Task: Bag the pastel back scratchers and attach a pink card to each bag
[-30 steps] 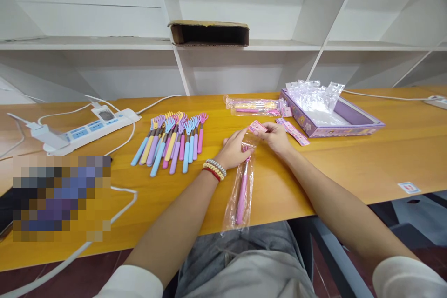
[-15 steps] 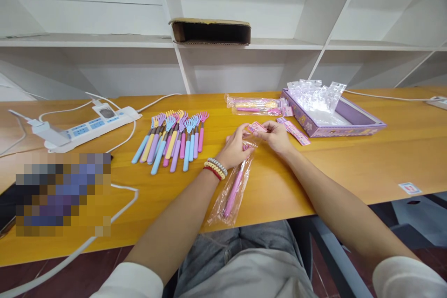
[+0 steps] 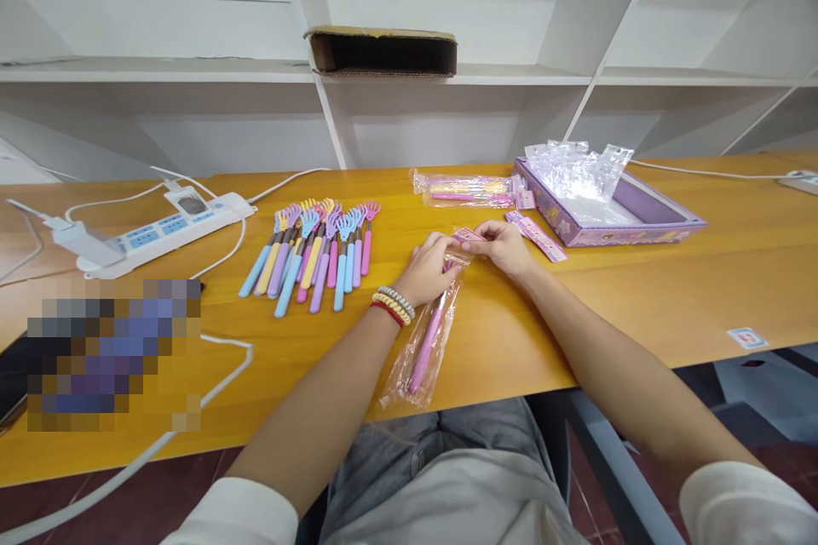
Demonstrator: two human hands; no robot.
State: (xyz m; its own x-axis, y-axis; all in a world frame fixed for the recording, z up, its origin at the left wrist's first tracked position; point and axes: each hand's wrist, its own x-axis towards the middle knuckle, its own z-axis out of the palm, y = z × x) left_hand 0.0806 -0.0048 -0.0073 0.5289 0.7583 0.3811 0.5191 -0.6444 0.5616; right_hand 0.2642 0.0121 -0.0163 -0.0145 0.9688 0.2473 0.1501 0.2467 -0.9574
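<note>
A clear plastic bag [image 3: 400,375] lies slanted on the table before me, with a pink-handled back scratcher [image 3: 425,355] inside. My left hand [image 3: 429,271] is closed on the upper end of this bag, near its mouth. Between the fingers of my right hand [image 3: 504,247] is a small pink printed card [image 3: 469,235], held at the bag's mouth. The fingertips of both hands nearly meet there, and part of the card is hidden. Left of my hands lie several loose back scratchers [image 3: 313,251] with blue, yellow, purple and pink handles.
Bagged back scratchers [image 3: 469,190] lie behind my hands. More printed cards [image 3: 540,236] rest beside a purple box [image 3: 632,236] holding clear bags [image 3: 575,170]. A white power strip [image 3: 172,230] with cables stands at left. A cardboard box [image 3: 383,34] sits on the shelf above.
The card in my right hand has tipped lower toward the bag's mouth. My hands otherwise stay in nearly the same place, and the view has shifted slightly.
</note>
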